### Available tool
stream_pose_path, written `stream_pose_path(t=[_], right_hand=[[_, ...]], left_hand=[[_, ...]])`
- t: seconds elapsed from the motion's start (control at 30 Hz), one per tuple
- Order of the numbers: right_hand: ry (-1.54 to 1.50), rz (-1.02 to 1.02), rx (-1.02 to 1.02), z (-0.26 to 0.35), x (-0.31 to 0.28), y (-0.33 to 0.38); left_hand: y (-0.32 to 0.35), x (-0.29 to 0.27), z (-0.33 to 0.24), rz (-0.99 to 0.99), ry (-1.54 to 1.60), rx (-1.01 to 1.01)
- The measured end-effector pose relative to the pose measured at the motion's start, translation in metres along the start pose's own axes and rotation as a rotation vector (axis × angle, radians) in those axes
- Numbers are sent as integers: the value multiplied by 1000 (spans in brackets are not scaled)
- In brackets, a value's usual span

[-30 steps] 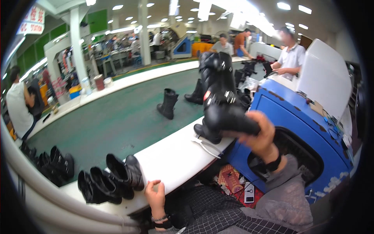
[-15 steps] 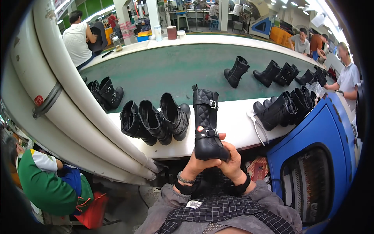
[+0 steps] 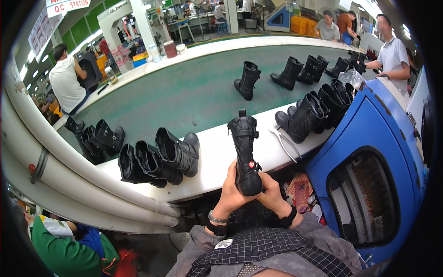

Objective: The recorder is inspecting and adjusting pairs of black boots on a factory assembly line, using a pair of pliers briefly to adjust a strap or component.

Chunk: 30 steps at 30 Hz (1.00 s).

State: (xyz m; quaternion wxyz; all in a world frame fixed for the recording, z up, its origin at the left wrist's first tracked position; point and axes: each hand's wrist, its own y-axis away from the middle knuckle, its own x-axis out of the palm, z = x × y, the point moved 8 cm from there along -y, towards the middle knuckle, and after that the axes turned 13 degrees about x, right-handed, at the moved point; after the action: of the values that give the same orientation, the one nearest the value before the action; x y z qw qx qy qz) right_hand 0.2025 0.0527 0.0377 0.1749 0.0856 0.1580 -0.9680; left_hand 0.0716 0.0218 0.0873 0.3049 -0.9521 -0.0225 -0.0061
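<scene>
White conveyor ledge (image 3: 217,157) ahead, black quilted leather boot (image 3: 246,154) upright.
Left hand (image 3: 230,191) and right hand (image 3: 271,196) clasp its foot; loosened fingers could topple it.

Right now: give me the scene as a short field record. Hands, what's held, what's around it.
left hand: grips the boot's foot from the left
right hand: grips the boot's foot from the right
boot: black, quilted shaft, buckle strap, upright, held over the ledge edge
ledge: white, runs along the green belt
boots at left: black, lying on their sides on the ledge
boots at right: black cluster on the ledge
machine: blue, dark oval window, right of the hands
</scene>
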Motion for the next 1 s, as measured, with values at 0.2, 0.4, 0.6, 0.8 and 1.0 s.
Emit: stream_pose_path(t=[0.2, 0.4, 0.6, 0.8, 1.0], right_hand=[[-44, 25, 93, -7, -6, 1], [-42, 36, 70, -5, -12, 2], [-65, 62, 167, -19, -17, 6], [-57, 1, 124, -13, -25, -1], [-230, -14, 319, -42, -34, -4]], left_hand=[[4, 7, 10, -3, 6, -60], [1, 16, 12, -59, 27, -89], [6, 24, 31, -102, 70, -236], [3, 24, 36, -116, 19, -220], [-29, 0, 27, -195, -122, 27]])
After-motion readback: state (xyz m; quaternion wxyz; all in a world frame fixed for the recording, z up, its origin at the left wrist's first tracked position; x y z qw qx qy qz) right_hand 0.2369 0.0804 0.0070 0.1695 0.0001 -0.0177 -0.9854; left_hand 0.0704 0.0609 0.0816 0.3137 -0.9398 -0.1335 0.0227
